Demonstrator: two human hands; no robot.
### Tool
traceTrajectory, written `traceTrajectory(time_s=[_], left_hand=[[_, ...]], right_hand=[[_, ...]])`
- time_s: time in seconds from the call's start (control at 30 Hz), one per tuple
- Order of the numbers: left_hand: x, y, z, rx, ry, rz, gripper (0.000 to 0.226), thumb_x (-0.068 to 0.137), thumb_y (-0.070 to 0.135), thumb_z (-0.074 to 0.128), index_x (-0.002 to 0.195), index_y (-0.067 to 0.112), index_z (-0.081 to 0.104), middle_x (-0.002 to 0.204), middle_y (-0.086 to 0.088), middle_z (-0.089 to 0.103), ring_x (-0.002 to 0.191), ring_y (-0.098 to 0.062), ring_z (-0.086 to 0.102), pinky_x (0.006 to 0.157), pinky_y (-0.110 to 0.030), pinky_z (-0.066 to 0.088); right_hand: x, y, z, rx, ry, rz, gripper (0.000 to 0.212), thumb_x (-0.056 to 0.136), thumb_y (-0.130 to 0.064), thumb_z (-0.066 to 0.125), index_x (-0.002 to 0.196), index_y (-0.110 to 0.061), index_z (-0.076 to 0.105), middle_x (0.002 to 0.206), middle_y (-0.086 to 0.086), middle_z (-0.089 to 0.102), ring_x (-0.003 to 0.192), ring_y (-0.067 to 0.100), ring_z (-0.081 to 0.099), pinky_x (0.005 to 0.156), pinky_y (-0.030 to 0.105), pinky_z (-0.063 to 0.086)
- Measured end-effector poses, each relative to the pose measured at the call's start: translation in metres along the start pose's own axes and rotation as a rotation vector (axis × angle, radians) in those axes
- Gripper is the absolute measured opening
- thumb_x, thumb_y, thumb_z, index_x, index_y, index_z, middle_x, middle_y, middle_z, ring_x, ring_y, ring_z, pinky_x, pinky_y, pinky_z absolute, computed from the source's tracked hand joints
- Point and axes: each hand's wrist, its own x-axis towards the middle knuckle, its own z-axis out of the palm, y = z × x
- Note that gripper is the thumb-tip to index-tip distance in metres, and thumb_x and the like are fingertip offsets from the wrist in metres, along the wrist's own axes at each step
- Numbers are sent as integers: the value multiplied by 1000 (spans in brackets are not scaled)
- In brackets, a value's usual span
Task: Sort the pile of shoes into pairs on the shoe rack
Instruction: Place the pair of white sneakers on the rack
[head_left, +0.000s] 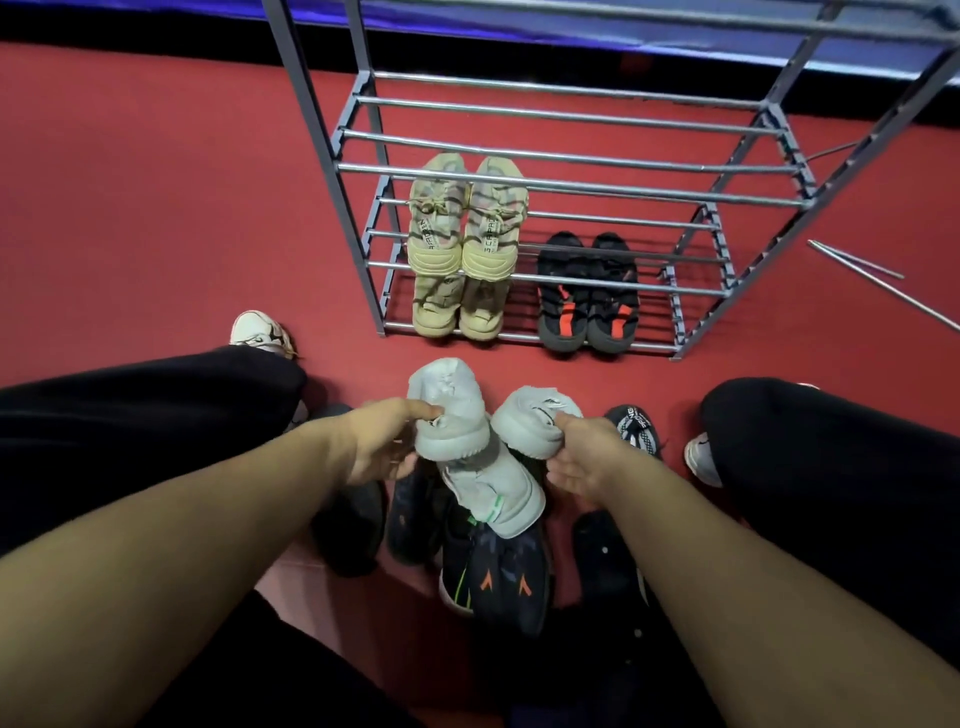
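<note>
Both arms reached forward: the left hand (382, 441) pinched one grey sneaker (451, 410), the right hand (584, 457) gripped another grey sneaker (532, 418), above red floor (156, 208) near the metal shoe rack (571, 176).

Dim, even indoor light with a bluish glow along the top edge. The shoe rack (545, 171) bars catch pale glare and throw soft striped shadows on the shoes beneath. Wide-angle distortion bends the rack's posts outward. Dark trousers and bottom corners sink into black; the forearms look soft.
</note>
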Motion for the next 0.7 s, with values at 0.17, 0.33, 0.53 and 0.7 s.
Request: traceTrajectory(time_s=[0.17, 0.33, 0.53, 0.7], left_hand=[[-23, 23, 7, 75, -56, 161, 3, 82, 21, 68, 81, 23, 67, 74, 3, 58, 60, -10, 48, 47, -20, 38], [-27, 44, 34, 89, -52, 336, 8, 82, 17, 69, 87, 21, 65, 77, -1, 64, 63, -15, 54, 51, -23, 40], [-17, 80, 87, 132, -33, 484, 5, 87, 9, 66, 91, 10, 63, 82, -11, 67, 61, -20, 54, 51, -25, 44], [16, 116, 128, 158, 25, 518, 2, 91, 13, 62, 90, 15, 60, 85, -9, 65, 62, -20, 56, 54, -28, 49]], right_hand=[[-26, -29, -2, 53, 39, -100, 16, 101, -22, 44, 106, -18, 59, 85, 5, 61, 60, 13, 50, 48, 25, 47], [-48, -51, -44, -57, 102, -231, 28, 95, -3, 42, 98, -20, 64, 83, 5, 69, 60, 17, 60, 52, 27, 51], [-36, -98, -84, -170, 271, -314, 32, 92, 3, 41, 87, -22, 59, 77, 6, 64, 50, 20, 54, 33, 19, 42], [11, -136, -99, -204, 361, -379, 40, 89, 1, 39, 109, -22, 64, 101, 13, 69, 65, 28, 61, 39, 23, 44]])
